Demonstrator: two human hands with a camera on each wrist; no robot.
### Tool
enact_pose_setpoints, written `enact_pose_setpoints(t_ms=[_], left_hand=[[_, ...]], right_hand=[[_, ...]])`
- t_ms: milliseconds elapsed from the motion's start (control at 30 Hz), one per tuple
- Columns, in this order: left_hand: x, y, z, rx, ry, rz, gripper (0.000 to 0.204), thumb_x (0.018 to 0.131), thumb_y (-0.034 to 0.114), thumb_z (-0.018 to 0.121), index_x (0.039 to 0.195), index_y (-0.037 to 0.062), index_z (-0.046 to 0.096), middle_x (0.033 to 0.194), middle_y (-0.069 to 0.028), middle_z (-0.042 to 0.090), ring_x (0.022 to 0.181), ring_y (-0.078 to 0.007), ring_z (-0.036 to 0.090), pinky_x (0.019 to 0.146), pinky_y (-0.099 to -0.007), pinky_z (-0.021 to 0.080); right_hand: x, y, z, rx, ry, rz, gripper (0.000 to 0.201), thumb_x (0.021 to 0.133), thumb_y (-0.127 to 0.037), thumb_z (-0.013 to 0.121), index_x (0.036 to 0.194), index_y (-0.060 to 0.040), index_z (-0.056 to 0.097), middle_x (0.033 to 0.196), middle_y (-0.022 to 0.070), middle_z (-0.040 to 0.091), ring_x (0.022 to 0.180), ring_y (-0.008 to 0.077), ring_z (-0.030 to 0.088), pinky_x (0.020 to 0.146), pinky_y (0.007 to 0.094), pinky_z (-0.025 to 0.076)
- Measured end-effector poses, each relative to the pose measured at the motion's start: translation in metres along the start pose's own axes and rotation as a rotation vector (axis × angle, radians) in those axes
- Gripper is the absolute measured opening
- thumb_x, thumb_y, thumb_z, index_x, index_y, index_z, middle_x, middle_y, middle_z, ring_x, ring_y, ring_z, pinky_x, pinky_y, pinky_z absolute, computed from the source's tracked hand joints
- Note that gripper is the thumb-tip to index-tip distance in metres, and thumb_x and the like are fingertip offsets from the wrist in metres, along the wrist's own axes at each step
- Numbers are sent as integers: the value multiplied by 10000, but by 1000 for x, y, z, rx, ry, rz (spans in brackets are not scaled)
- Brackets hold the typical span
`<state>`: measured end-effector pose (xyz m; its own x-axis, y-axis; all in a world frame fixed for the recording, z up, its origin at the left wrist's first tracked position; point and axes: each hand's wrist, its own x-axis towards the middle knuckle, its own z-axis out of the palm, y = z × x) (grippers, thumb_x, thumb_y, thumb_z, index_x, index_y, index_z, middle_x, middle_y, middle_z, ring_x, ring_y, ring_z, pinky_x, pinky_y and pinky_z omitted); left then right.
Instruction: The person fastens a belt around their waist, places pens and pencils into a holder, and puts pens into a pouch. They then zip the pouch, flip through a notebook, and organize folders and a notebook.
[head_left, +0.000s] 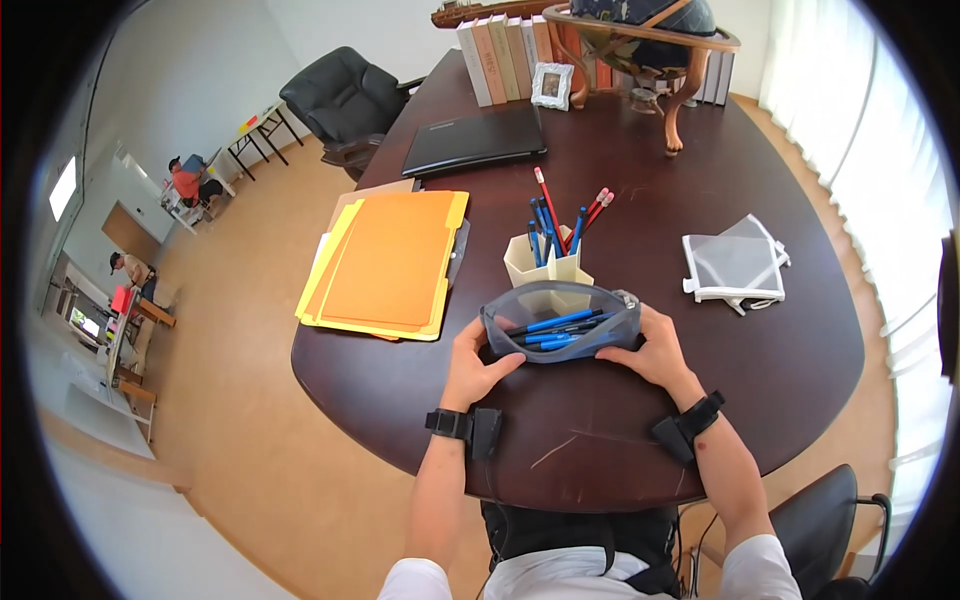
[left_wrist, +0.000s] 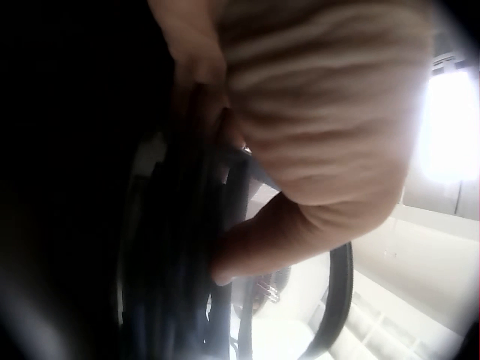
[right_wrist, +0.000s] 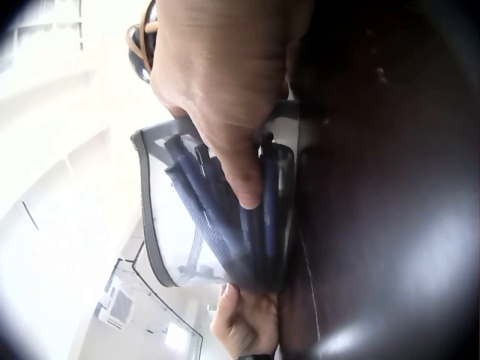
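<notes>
Low over the near part of the desk [head_left: 560, 430], a grey mesh zip pouch [head_left: 555, 298] is spread at its mouth. Inside lie several blue and black pens [head_left: 560, 335]. My left hand [head_left: 475, 365] grips the pouch's left end, thumb at the near rim. The opposite end is held by my right hand [head_left: 655, 350], its thumb along the near side. In the right wrist view the pens [right_wrist: 202, 180] show through the mesh, with that thumb pressed against the wall. Just beyond the pouch stands a cream pen holder [head_left: 520, 265] with blue pens and red pencils.
Yellow and orange folders [head_left: 385, 260] lie at the left, a closed black laptop [head_left: 475, 140] behind them. White mesh pouches [head_left: 735, 265] rest at the right. Farther back are books [head_left: 495, 60], a photo frame [head_left: 552, 86] and a globe [head_left: 650, 40] on a wooden stand.
</notes>
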<state>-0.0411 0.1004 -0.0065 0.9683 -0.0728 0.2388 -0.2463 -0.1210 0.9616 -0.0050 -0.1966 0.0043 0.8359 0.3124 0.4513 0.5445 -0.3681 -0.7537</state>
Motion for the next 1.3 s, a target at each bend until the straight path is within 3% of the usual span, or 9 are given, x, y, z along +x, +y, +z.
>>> enact_pose_setpoints(t_ms=[200, 333, 533, 600, 767, 900, 1100, 1200, 1300], left_hand=[[0, 1, 5, 61, 24, 40, 507, 690, 102, 838, 1139, 15, 620, 1063, -82, 680, 1019, -182, 637, 927, -327, 488], [0, 0, 7, 108, 8, 42, 491, 698, 59, 806, 1147, 15, 613, 1084, -68, 658, 1027, -171, 631, 945, -316, 483], [-1, 3, 8, 133, 22, 48, 484, 688, 70, 820, 1128, 12, 625, 1055, -77, 680, 1007, -174, 641, 922, -317, 492], [0, 2, 5, 131, 1, 43, 500, 700, 97, 804, 1156, 8, 619, 1101, -83, 662, 1067, -184, 615, 968, -330, 463], [13, 1, -11, -172, -151, -20, 492, 723, 89, 747, 1186, 4, 608, 1140, -100, 658, 1101, -199, 604, 991, -326, 445], [17, 4, -15, -233, -178, -73, 410, 750, 62, 697, 1143, -20, 617, 1107, -85, 663, 1050, -186, 617, 976, -314, 453], [14, -3, -13, -190, -137, -101, 316, 801, 12, 638, 1115, -15, 623, 1070, -71, 654, 1015, -155, 605, 941, -282, 455], [14, -6, -13, -208, -119, -18, 301, 819, -23, 623, 1120, -7, 619, 1064, -60, 648, 1015, -137, 595, 915, -270, 456], [16, -1, -12, -360, 52, -26, 289, 840, -27, 612, 1129, -5, 617, 1052, -51, 643, 994, -129, 589, 890, -268, 457]], right_hand=[[-2, 1, 2, 9, 32, -36, 425, 679, -196, 889, 1043, -56, 722, 915, 108, 669, 836, 287, 626, 774, 367, 511], [-1, 2, 3, 12, 36, -83, 391, 679, -185, 884, 1015, -62, 726, 866, 99, 653, 799, 283, 610, 726, 371, 499], [-6, 10, 4, 58, 23, 4, 351, 689, -180, 877, 955, -30, 704, 847, 111, 654, 746, 267, 617, 700, 354, 501], [-3, 11, 3, 82, 18, 20, 346, 692, -177, 875, 950, -24, 701, 847, 111, 655, 742, 261, 621, 698, 348, 503], [-2, 11, 2, 65, -11, 48, 334, 694, -168, 875, 941, -27, 700, 841, 103, 647, 743, 249, 616, 687, 339, 499], [0, 7, 2, 67, 40, 11, 348, 692, -172, 878, 948, -28, 690, 829, 88, 635, 732, 231, 599, 664, 325, 487], [2, 0, -4, -8, 36, 58, 410, 685, -159, 879, 1001, -10, 663, 836, 75, 634, 720, 204, 586, 653, 310, 479], [2, 2, -4, -21, 23, 75, 437, 687, -152, 878, 1035, -7, 658, 862, 76, 652, 738, 203, 605, 673, 304, 492], [3, -5, -4, 35, 9, 68, 484, 695, -157, 875, 1094, -4, 648, 917, 98, 684, 809, 218, 652, 736, 314, 521]])
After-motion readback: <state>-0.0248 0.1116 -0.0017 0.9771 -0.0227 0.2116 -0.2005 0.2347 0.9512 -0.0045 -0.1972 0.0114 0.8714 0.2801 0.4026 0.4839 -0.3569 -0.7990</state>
